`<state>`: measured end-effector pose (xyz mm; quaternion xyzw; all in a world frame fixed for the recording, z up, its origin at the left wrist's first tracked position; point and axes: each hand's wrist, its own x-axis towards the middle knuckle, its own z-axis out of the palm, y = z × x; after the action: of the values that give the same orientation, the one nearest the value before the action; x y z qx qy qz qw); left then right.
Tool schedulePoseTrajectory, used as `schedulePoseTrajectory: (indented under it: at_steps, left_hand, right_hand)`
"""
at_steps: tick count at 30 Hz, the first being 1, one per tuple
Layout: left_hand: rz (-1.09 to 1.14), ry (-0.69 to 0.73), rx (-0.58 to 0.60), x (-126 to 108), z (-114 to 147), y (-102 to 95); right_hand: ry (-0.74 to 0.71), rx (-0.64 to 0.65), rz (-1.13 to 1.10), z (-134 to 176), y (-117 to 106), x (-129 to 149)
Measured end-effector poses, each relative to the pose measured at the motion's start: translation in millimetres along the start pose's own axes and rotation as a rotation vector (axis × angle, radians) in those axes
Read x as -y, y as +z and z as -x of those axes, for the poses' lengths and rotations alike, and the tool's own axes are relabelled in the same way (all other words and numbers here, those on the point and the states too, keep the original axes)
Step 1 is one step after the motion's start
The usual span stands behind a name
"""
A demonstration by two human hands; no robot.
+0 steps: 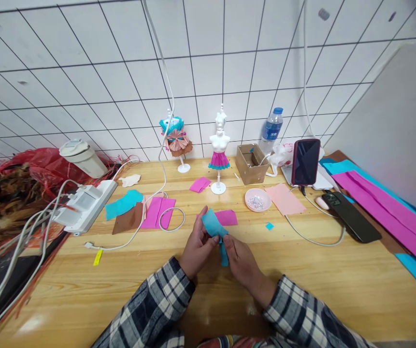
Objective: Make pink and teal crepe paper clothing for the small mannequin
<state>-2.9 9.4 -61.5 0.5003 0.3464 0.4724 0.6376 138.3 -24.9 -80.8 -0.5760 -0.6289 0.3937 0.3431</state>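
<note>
A blue strip of crepe paper (214,223) is pinched between both of my hands above the front middle of the table. My left hand (197,244) grips its upper, wider part, with the thumb across it. Close by, my right hand (242,258) pinches the gathered middle, and a tail of the strip hangs down between the hands. Behind them lies a magenta paper piece (228,217). Farther back, a small white mannequin (220,140) stands upright in a magenta skirt with a blue hem. A second dressed mannequin (179,140) stands to its left.
Beads fill a pink dish (258,207) beside a peach paper sheet (285,199). A cardboard box (251,166), water bottle (272,129), propped phone (305,162) and dark phone (351,217) are at the right. Coloured paper, a white cable (121,246) and a power strip (86,208) lie left.
</note>
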Motion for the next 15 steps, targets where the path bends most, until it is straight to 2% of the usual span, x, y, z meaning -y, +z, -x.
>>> schedulePoseTrajectory:
  at_steps: [15]
  left_hand:
    - [-0.015, 0.021, -0.025, -4.3, -1.6, -3.3]
  right_hand:
    - [-0.002, 0.021, 0.045, 1.0, -4.4, 6.4]
